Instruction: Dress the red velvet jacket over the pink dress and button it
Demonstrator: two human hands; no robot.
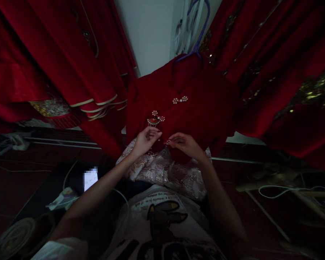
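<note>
Left hand (146, 140), fingers curled and clenched on the front edge of the red jacket (206, 108), just below the ornate middle clasp (155, 118). Right hand (186, 144), just beside the left, with thumb and fingertips pinched on a small pearl clasp (168, 142) that sits between the two hands at the lower front of the jacket. The two hands are close but apart.

The jacket hangs facing the camera, centre of the scene, on a blue hanger (197, 43); an upper pearl clasp (180, 100) is set near its collar, farther than the hands. A pale brocade cloth (162, 173) lies directly beneath the jacket's hem and nearer the person, above the printed shirt (162, 216).

Further red garments with gold trim hang at far left (56, 57) and far right (281, 79), a pale wall (148, 32) showing between them. Near left, on a dark surface (40, 196), a device with a lit screen (90, 178). Near right, a white cable (281, 190) in a loose loop.
</note>
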